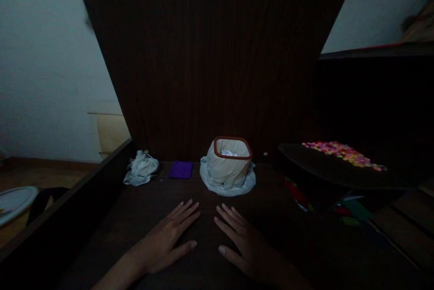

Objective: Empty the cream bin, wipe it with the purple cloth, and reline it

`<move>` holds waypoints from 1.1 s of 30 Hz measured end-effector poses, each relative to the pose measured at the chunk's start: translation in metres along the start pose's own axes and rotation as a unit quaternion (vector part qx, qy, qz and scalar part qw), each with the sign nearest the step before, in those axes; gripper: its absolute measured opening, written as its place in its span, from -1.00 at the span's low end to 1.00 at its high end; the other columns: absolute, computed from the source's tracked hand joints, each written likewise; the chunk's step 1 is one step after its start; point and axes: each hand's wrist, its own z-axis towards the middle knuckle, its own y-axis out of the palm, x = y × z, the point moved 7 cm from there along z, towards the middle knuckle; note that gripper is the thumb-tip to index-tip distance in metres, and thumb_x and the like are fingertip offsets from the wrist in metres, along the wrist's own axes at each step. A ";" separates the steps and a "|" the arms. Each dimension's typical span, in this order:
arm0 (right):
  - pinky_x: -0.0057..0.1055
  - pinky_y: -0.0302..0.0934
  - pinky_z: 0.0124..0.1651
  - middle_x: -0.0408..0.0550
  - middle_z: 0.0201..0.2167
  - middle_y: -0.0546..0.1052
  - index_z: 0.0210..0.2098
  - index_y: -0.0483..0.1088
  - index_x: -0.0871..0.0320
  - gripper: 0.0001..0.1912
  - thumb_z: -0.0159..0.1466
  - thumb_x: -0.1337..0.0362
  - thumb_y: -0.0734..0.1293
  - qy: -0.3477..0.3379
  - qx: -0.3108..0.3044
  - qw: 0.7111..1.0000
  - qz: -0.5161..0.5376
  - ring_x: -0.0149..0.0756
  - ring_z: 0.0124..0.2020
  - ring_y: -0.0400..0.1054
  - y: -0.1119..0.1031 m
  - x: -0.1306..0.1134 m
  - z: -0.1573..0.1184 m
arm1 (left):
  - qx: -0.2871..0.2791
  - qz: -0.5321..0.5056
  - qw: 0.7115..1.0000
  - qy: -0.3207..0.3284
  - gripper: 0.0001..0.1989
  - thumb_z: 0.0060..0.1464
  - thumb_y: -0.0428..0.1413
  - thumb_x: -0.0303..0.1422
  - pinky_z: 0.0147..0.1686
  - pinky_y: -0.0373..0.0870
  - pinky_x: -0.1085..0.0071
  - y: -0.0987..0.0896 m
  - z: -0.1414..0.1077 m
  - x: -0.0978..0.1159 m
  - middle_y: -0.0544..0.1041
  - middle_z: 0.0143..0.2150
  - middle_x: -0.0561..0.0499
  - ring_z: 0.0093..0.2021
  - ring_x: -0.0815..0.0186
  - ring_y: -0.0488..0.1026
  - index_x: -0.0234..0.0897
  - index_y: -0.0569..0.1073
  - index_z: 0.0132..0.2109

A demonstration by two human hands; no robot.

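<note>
My left hand [168,235] lies flat on the dark wooden surface [129,217], fingers spread, holding nothing. Opposite it, my right hand [241,241] also rests palm down with its fingers apart and holds nothing. Beyond both hands stands a small bin [228,163] with a brown rim and a pale liner, whose plastic spreads around its base; something white shows inside. A purple folded cloth or pad [181,170] lies left of the bin. Farther left is a crumpled white plastic bag [141,168].
A dark upright panel [217,64] rises behind the bin. A raised edge [68,202] borders the left side. At right, a dark curved shelf [315,163] carries colourful small pieces [344,153]. A pale round object [16,202] is at far left.
</note>
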 end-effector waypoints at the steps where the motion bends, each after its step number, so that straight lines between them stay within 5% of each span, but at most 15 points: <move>1: 0.20 -0.08 0.47 0.19 0.49 0.07 0.44 0.17 0.19 -0.35 0.44 0.13 0.29 0.002 -0.004 1.000 0.000 0.10 0.51 -0.11 -0.001 0.000 0.000 | 0.000 0.000 1.000 0.000 -0.34 0.38 0.06 -0.07 0.43 0.10 -0.23 0.000 0.000 0.000 0.03 0.54 -0.09 0.53 -0.11 -0.01 -0.03 0.08 0.49; 6: 0.19 -0.02 0.46 0.15 0.47 0.14 0.40 0.25 0.17 -0.42 0.46 0.10 0.27 -0.005 0.019 1.000 -0.014 0.08 0.50 -0.04 -0.007 0.004 0.004 | -0.004 -0.003 1.000 0.001 -0.35 0.38 0.05 -0.07 0.44 0.08 -0.22 0.001 0.001 -0.001 0.04 0.55 -0.10 0.53 -0.10 -0.02 -0.07 0.10 0.49; 9: 0.16 0.09 0.43 0.15 0.42 0.27 0.33 0.36 0.16 -0.50 0.46 0.14 0.26 -0.017 0.092 0.995 -0.042 0.06 0.47 0.07 -0.023 0.009 0.009 | -0.001 -0.009 1.000 0.003 -0.36 0.38 0.05 -0.07 0.45 0.08 -0.21 0.000 0.000 0.000 0.05 0.54 -0.11 0.53 -0.09 -0.01 -0.08 0.11 0.49; 15: 0.10 0.23 0.36 0.19 0.30 0.43 0.23 0.43 0.17 -0.59 0.46 0.19 0.22 -0.055 0.277 0.955 -0.089 0.01 0.38 0.24 -0.103 0.008 0.026 | -0.002 -0.018 1.000 0.005 -0.35 0.38 0.05 -0.06 0.45 0.05 -0.22 0.000 0.001 0.000 0.06 0.54 -0.14 0.54 -0.10 -0.03 -0.10 0.12 0.49; 19: 0.17 0.09 0.43 0.15 0.34 0.38 0.30 0.35 0.11 -0.52 0.45 0.10 0.22 -0.030 0.350 0.930 -0.107 0.04 0.43 0.14 -0.160 0.016 0.045 | 0.014 -0.023 0.999 0.019 -0.35 0.38 0.05 -0.07 0.46 0.05 -0.21 0.001 0.000 -0.001 0.09 0.54 -0.13 0.54 -0.09 -0.01 -0.09 0.12 0.49; 25: 0.19 -0.11 0.49 0.22 0.46 0.20 0.39 0.23 0.20 -0.32 0.44 -0.09 0.14 0.054 0.318 0.939 -0.114 0.11 0.51 -0.06 -0.191 0.060 0.083 | -0.007 -0.027 1.000 0.005 -0.33 0.36 0.07 -0.07 0.46 0.01 -0.23 0.000 0.002 0.001 0.05 0.55 -0.14 0.54 -0.10 -0.03 -0.14 0.13 0.49; 33: 0.24 -0.06 0.46 0.31 0.44 0.22 0.41 0.17 0.27 -0.18 0.41 -0.21 0.10 0.120 0.275 0.951 -0.078 0.17 0.48 0.02 -0.176 0.104 0.104 | -0.016 -0.023 1.000 -0.001 -0.33 0.36 0.07 -0.07 0.46 0.03 -0.23 -0.001 0.002 0.002 0.03 0.55 -0.12 0.55 -0.10 -0.06 -0.12 0.12 0.49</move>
